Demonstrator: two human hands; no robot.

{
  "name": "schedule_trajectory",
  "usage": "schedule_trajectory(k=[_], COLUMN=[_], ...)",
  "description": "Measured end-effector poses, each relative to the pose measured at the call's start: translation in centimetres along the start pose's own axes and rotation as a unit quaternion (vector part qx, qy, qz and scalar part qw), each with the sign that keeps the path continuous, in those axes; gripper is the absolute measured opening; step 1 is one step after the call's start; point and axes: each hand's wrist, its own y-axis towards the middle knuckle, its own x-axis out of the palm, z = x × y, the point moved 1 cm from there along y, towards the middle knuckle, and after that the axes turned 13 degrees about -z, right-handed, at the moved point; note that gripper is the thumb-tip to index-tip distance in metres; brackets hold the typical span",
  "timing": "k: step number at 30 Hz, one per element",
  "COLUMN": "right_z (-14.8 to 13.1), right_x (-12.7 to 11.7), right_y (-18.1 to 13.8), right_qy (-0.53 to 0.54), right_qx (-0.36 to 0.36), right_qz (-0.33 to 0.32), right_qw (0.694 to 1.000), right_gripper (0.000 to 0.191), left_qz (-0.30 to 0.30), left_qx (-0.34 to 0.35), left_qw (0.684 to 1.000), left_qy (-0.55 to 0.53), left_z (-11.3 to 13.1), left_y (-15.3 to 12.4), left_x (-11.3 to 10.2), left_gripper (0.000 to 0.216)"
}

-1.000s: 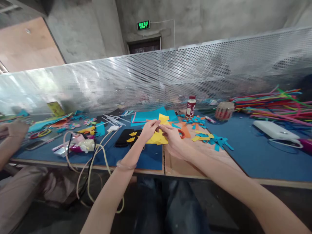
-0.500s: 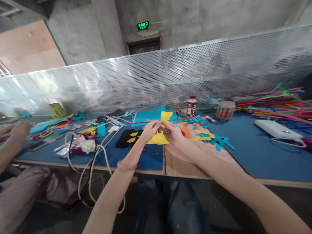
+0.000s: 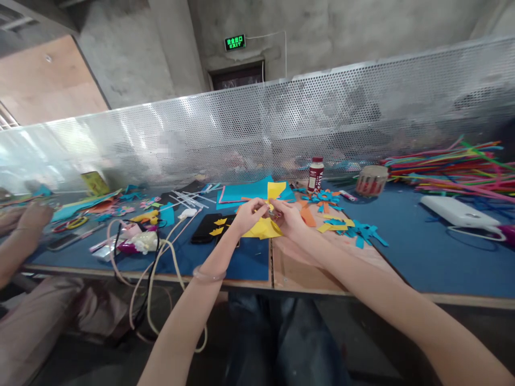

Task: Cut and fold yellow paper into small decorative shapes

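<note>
Both my hands meet over the table's near middle. My left hand (image 3: 250, 215) is closed, its fingertips pinching a yellow craft piece (image 3: 277, 190) that stands up above the fingers. My right hand (image 3: 290, 219) is closed around small metal scissors (image 3: 271, 213), mostly hidden by the fingers, right at the yellow piece. Beneath the hands lies a larger yellow sheet (image 3: 263, 229). Small yellow cut-outs (image 3: 217, 231) rest on dark phones (image 3: 204, 229) left of my hands.
Blue sheets (image 3: 241, 195) lie behind my hands. To the right are blue cut strips (image 3: 368, 235), a bottle (image 3: 316, 175), a jar (image 3: 372, 181), a white power bank (image 3: 458, 212) and pipe cleaners (image 3: 450, 167). Cables (image 3: 175, 257) hang over the left edge. Another person's hand (image 3: 36, 217) works far left.
The yellow piece and my fingers have shifted very slightly, with the right hand a touch further right. Everything else stays in place.
</note>
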Motion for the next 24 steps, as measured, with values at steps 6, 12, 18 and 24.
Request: schedule_trajectory(k=[6, 12, 18, 24], right_z=[-0.03, -0.05, 0.24, 0.01], right_x=[0.28, 0.31, 0.16, 0.54], right_y=[-0.13, -0.28, -0.27, -0.31], right_qy=[-0.009, -0.044, -0.043, -0.018], right_qx=[0.001, -0.005, -0.006, 0.011], right_qz=[0.009, 0.008, -0.002, -0.037], right_qw=[1.0, 0.999, 0.999, 0.999], right_gripper=[0.026, 0.025, 0.022, 0.021], left_qz=[0.015, 0.005, 0.006, -0.029], left_qx=[0.006, 0.002, 0.0, 0.016], left_qw=[0.999, 1.0, 1.0, 0.998], left_qy=[0.038, 0.027, -0.003, -0.058], left_z=[-0.26, -0.32, -0.21, -0.19], left_y=[-0.02, 0.03, -0.04, 0.15], left_x=[0.19, 0.03, -0.04, -0.23], left_gripper=[0.02, 0.018, 0.024, 0.024])
